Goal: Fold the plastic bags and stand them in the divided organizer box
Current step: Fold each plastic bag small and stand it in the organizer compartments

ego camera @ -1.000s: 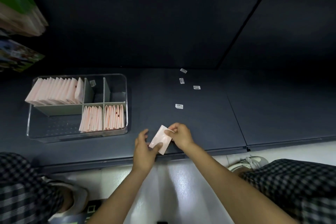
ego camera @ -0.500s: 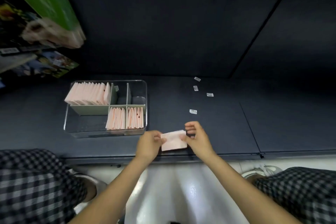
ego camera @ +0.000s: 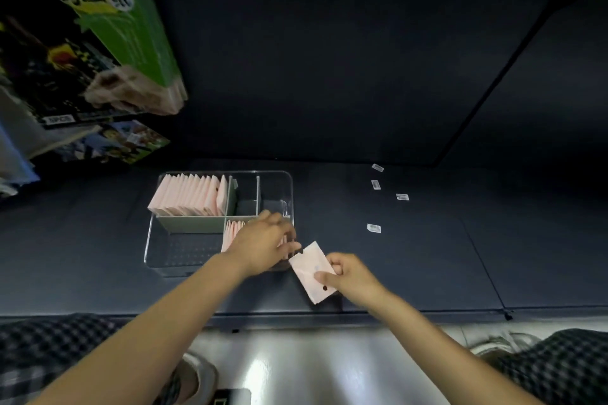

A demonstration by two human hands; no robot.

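A clear divided organizer box (ego camera: 154,240) sits on the dark shelf, left of centre. Its back left compartment holds a row of folded pink bags (ego camera: 187,196) standing upright. More folded pink bags (ego camera: 230,233) stand in the front compartments, partly hidden by my left hand (ego camera: 263,242), which reaches over the box's front right corner with fingers spread toward the bags there. My right hand (ego camera: 348,276) pinches one folded pink bag (ego camera: 311,268) just right of the box, tilted, above the shelf.
Several small white labels (ego camera: 374,228) lie on the dark shelf (ego camera: 427,266) to the right. Green and colourful packages (ego camera: 108,20) hang over at the upper left. The shelf's front edge runs below my hands, with my checked trousers and shoes beneath it.
My left hand let go of the folded bag and moved left over the box's front right compartment. My right hand alone holds the bag, now turned on a slant.
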